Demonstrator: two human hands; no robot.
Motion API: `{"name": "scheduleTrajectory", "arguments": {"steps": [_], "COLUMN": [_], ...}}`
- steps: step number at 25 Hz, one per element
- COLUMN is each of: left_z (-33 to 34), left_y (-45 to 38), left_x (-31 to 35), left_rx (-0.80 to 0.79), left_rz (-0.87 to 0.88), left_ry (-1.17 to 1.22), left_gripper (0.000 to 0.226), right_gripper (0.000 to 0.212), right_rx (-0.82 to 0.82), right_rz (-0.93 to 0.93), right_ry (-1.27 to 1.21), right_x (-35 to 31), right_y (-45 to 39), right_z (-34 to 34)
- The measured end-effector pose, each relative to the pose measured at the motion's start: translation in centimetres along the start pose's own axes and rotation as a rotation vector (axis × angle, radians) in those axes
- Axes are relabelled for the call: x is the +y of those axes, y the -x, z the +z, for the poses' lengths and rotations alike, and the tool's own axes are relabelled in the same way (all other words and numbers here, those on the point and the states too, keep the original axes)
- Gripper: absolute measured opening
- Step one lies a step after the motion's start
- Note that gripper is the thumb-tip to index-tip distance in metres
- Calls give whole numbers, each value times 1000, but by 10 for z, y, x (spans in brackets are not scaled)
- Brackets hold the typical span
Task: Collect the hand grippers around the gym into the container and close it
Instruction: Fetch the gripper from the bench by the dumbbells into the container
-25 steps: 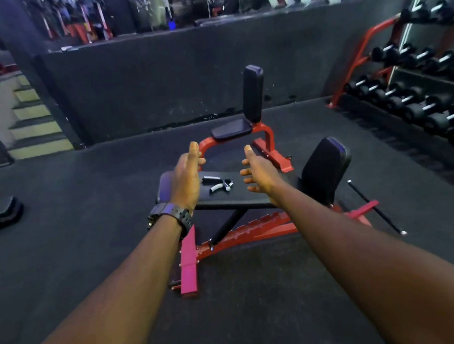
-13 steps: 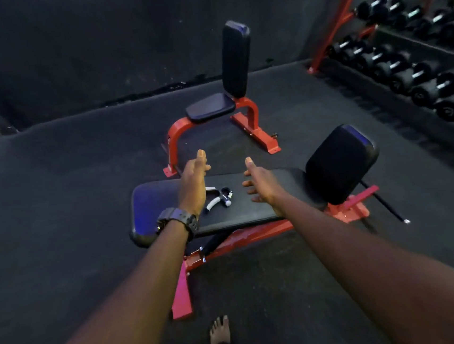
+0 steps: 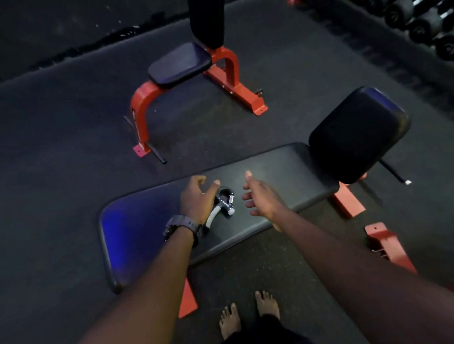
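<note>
A hand gripper (image 3: 221, 204) with pale handles lies on the black padded bench (image 3: 276, 172), near its middle. The left hand (image 3: 197, 199), a dark watch (image 3: 182, 226) on its wrist, hovers just over the gripper's left side, fingers loosely curved and holding nothing. The right hand (image 3: 261, 196) hangs just to the right, fingers spread apart. Dumbbells (image 3: 409, 7) line the far right.

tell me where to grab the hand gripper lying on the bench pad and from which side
Take the hand gripper by its two handles, near the white-tipped ends, coming down from above. It lies flat on the bench pad, handles splayed toward the person and the coiled ring away, so fingers can close both handles together. The left hand already hovers over it, open; the right hand is open beside it.
</note>
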State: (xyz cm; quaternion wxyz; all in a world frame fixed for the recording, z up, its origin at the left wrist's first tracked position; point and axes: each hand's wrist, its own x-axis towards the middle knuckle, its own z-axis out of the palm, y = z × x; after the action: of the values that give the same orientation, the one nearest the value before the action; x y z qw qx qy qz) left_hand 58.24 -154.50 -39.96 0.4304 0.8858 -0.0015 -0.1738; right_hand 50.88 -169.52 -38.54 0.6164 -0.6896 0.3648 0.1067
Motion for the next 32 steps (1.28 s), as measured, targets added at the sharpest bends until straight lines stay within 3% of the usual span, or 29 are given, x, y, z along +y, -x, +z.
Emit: {"name": "scheduleTrajectory", "arguments": {"steps": [4,6,8,12,15,18,25,32], "left_z": [26,34,37,21,0,-31,-76,-60], "left_y": [-39,-41,-41,-23,-1,25,137,371], "left_x": [-41,-59,-63,-41,-13,31,113,187], "left_rx": [-268,-319,-273,-158,-35,9,-24,-402], "left_rz": [63,65,72,62,109,217,690,952], "left_ry": [-682,-863,-931,-989,-931,-792,-490,23], "left_gripper": [99,113,115,92,76,75,83,77], "right_gripper": [53,52,54,58,56,53,58,59], "right_rx": [14,13,11,15,55,126,462,953], "right_rz": [35,33,28,-12,-44,-112,-304,-383], "right_ry": [-33,-42,-33,-21,-51,-131,-288,-467], "right_x": [14,18,21,13,-10,-40,-28,55], "right_y": [-23,-28,-30,-19,-2,33,190,453], "right_z": [-4,-7,-12,-19,-17,-19,-40,-107]}}
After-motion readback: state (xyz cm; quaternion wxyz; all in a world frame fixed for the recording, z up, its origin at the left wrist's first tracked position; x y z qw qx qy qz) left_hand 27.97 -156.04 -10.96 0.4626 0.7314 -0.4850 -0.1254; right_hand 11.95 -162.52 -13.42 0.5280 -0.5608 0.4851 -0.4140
